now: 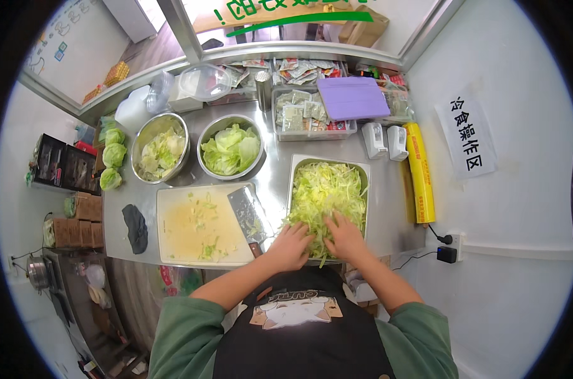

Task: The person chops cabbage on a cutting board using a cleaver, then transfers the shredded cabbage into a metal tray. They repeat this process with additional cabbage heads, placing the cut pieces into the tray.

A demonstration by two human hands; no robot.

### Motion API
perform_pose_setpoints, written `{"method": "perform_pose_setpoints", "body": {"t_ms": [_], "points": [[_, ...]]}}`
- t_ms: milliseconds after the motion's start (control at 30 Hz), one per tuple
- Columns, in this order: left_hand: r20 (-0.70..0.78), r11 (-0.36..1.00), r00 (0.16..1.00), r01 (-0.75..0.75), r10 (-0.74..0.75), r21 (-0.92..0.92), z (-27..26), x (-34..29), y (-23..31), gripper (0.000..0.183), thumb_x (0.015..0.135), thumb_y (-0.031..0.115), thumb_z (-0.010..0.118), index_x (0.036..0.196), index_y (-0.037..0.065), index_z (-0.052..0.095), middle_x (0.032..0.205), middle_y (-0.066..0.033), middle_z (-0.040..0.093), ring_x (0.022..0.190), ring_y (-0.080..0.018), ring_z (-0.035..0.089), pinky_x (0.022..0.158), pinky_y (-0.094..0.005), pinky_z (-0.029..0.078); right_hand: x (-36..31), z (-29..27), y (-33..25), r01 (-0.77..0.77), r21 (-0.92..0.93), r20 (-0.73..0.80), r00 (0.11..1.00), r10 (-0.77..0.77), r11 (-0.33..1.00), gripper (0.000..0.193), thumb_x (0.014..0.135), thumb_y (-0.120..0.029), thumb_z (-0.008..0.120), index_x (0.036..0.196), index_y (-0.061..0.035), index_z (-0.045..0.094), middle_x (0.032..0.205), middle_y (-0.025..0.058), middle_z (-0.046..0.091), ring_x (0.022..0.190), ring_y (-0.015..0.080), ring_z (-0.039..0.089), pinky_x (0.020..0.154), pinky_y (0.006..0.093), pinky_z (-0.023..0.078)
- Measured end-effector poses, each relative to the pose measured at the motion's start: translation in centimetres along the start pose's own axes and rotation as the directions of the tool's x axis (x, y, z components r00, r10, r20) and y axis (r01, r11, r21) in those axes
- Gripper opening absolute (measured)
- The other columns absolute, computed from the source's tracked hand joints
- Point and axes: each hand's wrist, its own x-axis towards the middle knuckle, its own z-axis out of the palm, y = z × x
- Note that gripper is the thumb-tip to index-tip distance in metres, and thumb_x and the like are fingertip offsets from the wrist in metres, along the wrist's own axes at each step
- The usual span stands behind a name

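Shredded lettuce (327,189) heaps up in a rectangular steel pan (368,208) at the right of the steel table. My left hand (291,246) is at the pan's near left corner, fingers curled into the shreds. Beside it, my right hand (345,237) grips the same heap from the near right, its fingertips partly buried. Some shreds hang over the near rim between both hands. Left of the pan lies a cleaver (247,211), its blade resting across the right part of a white cutting board (173,227). Lettuce scraps are scattered over the board.
Two steel bowls, a left one (184,161) and a right one (259,165), hold lettuce leaves. Whole lettuce heads (114,155) line the left edge near a black cloth (134,228). Behind stand sachet bins (312,134) and a purple lid (353,98); a yellow box (420,174) is at right.
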Motion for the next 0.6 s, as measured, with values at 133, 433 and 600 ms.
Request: {"method": "perform_pose_setpoints", "body": {"t_ms": [133, 433, 600], "points": [[-0.16, 0.992, 0.985, 0.049, -0.068, -0.115, -0.2, -0.1, -0.2, 0.044, 0.075, 0.02, 0.064, 0.115, 0.005, 0.054, 0.12, -0.0203, 0.049, 0.115, -0.0367, 0.046, 0.095, -0.0451, 0.041, -1.0, -0.4, 0.0, 0.001, -0.03, 0.048, 0.999, 0.001, 1.0, 0.04, 0.074, -0.022, 0.067, 0.109, -0.0051, 0.057, 0.129, 0.02, 0.044, 0.111, 0.035, 0.05, 0.086, 0.043, 0.047], [-0.25, 0.991, 0.959, -0.132, 0.133, 0.02, 2.4, 3.8, -0.9, 0.032, 0.07, 0.014, 0.063, 0.1, 0.003, 0.059, 0.103, -0.0155, 0.055, 0.098, -0.0329, 0.052, 0.083, -0.0427, 0.043, 3.9, -1.7, 1.9, -0.177, 0.064, -0.272, 0.944, 0.188, 0.982, 0.039, 0.076, -0.017, 0.063, 0.114, -0.0075, 0.056, 0.134, 0.0186, 0.042, 0.114, 0.0353, 0.047, 0.095, 0.0428, 0.042], [-0.243, 0.996, 0.966, -0.092, 0.089, -0.001, 2.1, 2.0, -0.4, 0.028, 0.068, 0.012, 0.062, 0.094, 0.004, 0.06, 0.093, -0.015, 0.058, 0.096, -0.0324, 0.053, 0.081, -0.0423, 0.044, 3.6, -0.2, 0.7, 0.142, -0.051, -0.089, 0.985, -0.146, 0.989, 0.046, 0.077, -0.017, 0.063, 0.121, -0.0084, 0.053, 0.136, 0.0169, 0.042, 0.118, 0.0339, 0.046, 0.098, 0.0428, 0.039]]}}
